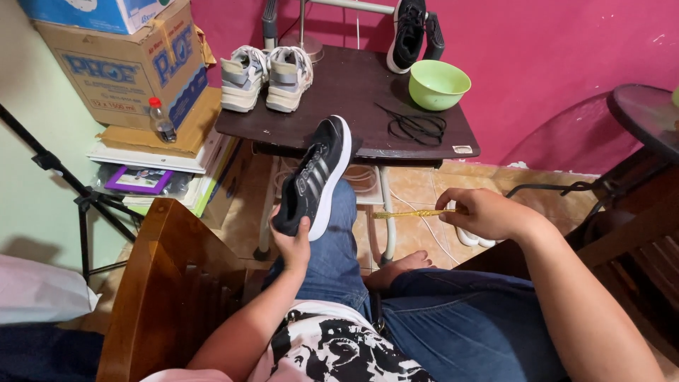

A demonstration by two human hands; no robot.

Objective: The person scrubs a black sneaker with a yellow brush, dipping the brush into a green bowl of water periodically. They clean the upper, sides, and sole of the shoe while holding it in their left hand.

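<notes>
Fingers of my left hand (293, 244) cup the black striped sneaker's (315, 177) heel; my right hand (484, 212) pinches a yellow woven lace (414, 213). Lacing seems underway; threading its tip needs aim.

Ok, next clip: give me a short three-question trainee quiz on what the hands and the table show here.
1. True or false: the left hand holds a black shoe by its heel end.
2. What does the right hand grip? A) a green bowl B) a yellow lace C) a bottle
3. Fill in: on the dark table, a loose black lace lies just in front of the ____ bowl.

Key:
1. True; the sole faces right.
2. B, the yellow lace, stretched out level to the left of the fist.
3. Green; a pair of pale sneakers stands at the table's left.
</notes>
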